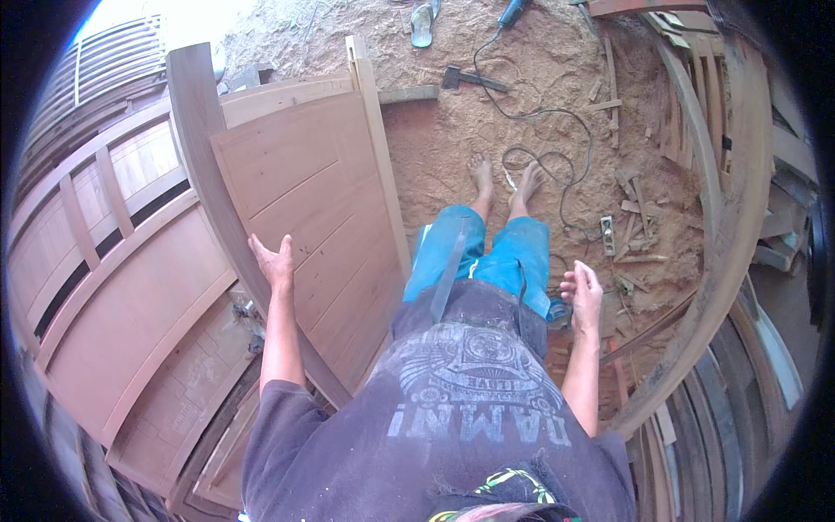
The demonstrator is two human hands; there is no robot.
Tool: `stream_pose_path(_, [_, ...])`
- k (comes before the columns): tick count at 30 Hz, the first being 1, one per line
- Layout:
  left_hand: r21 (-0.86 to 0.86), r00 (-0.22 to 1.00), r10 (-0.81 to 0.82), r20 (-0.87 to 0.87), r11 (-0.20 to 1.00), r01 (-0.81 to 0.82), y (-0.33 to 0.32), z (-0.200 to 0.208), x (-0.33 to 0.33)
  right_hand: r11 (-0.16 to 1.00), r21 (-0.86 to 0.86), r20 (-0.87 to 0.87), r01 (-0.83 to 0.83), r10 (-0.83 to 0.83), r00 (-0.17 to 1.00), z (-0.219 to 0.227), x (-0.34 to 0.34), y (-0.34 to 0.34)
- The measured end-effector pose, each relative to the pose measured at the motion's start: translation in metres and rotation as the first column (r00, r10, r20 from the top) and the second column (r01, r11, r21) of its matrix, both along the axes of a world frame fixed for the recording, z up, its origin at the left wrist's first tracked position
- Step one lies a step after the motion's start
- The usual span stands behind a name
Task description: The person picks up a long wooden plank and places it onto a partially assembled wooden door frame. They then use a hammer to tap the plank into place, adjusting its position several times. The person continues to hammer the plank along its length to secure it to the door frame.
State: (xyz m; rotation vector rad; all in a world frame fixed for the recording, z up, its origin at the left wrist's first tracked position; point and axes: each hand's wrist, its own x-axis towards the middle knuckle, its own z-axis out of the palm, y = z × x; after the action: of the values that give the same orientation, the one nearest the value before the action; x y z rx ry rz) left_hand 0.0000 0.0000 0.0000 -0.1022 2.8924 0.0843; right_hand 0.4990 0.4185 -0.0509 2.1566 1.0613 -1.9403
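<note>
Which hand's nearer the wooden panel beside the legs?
Left: the left hand is by the wooden panel, at its left edge; the right hand is apart, farther right.

i see a reddish-brown wooden panel (304, 191), its broad flat face crossed by thin straight lines and marked with a few small dark specks. along the panel's left edge runs a thick, browner post (217, 178); along its right edge, a slim, paler stile (383, 161). a light rail (287, 96) spans the panel's far end, and both uprights jut past it.
</note>
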Motion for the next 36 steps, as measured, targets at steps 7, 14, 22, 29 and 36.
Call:
stream_pose_path(7, [0.008, 0.998, 0.052, -0.019, 0.999, -0.052, 0.012, -0.004, -0.003, 0.997, -0.045, 0.017, -0.062, 0.063, 0.998, -0.017, 0.011, 0.051])
stream_pose_path(14, [0.412, 0.923, 0.332, 0.195, 0.826, -0.385, 0.042, -0.029, 0.084, 0.979, -0.163, 0.103, -0.124, 0.142, 0.985, -0.039, 0.057, 0.093])
stream_pose_path(22, [0.303, 0.515, 0.327, 0.792, 0.521, -0.798, 0.172, -0.057, 0.268, 0.986, 0.010, -0.028, -0.169, 0.170, 0.985, -0.036, 0.026, 0.198])
stream_pose_path(29, [0.364, 0.476, 0.280, 0.834, 0.370, -0.855, 0.185, -0.078, 0.267, 0.983, 0.023, -0.041, -0.181, 0.182, 0.982, -0.049, 0.006, 0.220])
stream_pose_path(36, [0.413, 0.476, 0.286, 0.831, 0.255, -0.874, 0.222, -0.062, 0.196, 0.985, -0.041, 0.013, -0.166, 0.167, 0.986, -0.056, 0.009, 0.206])
